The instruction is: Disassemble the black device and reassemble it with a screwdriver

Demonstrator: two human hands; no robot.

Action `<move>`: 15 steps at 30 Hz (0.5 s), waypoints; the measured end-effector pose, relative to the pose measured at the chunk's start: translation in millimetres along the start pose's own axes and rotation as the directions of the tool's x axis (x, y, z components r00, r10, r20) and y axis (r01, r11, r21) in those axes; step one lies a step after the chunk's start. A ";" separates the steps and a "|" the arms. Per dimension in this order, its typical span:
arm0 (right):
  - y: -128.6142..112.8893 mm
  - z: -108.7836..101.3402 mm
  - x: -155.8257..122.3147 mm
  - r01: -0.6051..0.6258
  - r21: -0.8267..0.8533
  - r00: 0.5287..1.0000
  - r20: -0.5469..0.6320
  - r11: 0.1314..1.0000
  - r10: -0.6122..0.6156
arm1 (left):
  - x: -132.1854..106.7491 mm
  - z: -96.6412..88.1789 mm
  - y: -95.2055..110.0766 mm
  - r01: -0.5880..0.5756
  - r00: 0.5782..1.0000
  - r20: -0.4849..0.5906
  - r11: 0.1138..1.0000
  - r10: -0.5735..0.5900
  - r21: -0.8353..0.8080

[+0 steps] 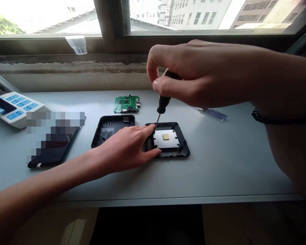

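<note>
My right hand (193, 73) is closed around a black-handled screwdriver (163, 102), held upright with its tip down at the left inner corner of a black square case half (180, 149). That case half holds a silver plate with a small yellow pad (165, 136). My left hand (126, 149) rests on the table with its fingers pressed against the left edge of this case half, steadying it. A second black case half (109, 129) lies just left, partly behind my left hand. A green circuit board (126, 104) lies farther back.
A white power strip with blue sockets (14, 107) sits at far left. A dark phone (53, 149), partly blurred out, lies left of the case halves. A clear-handled tool (214, 113) lies at right behind my hand. The grey table (219, 170) runs under a window sill.
</note>
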State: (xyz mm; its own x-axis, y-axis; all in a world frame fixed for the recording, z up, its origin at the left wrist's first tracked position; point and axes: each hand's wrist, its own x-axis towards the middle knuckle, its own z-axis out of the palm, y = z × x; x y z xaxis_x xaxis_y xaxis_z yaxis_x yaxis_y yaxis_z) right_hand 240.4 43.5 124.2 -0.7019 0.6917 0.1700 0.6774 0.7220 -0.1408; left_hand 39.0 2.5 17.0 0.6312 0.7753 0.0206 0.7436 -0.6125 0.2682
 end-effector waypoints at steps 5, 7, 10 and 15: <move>0.9 1.3 3.5 -0.023 -0.017 1.000 0.016 1.000 0.023 | -0.3 0.7 -0.5 -0.003 1.000 -0.004 1.000 0.003 -0.003; 0.7 2.2 5.3 -0.039 -0.040 0.998 -0.046 0.998 0.037 | -0.2 0.5 -0.1 -0.005 1.000 -0.007 1.000 0.005 -0.003; 0.5 2.6 5.4 -0.060 0.002 0.998 -0.011 0.998 0.060 | -0.2 -0.3 0.5 0.003 1.000 0.000 1.000 -0.003 0.004; 1.3 4.0 1.5 -0.045 -0.040 0.997 -0.070 0.998 0.042 | -0.1 -0.2 0.6 -0.003 1.000 0.001 1.000 0.003 0.006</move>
State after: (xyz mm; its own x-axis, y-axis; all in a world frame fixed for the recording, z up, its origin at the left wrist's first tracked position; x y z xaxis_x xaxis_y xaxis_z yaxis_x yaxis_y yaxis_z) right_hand 239.3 45.6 120.4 -0.6558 0.7185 0.2317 0.7164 0.6891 -0.1091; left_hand 39.3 2.2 17.4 0.6337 0.7733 0.0200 0.7430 -0.6157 0.2624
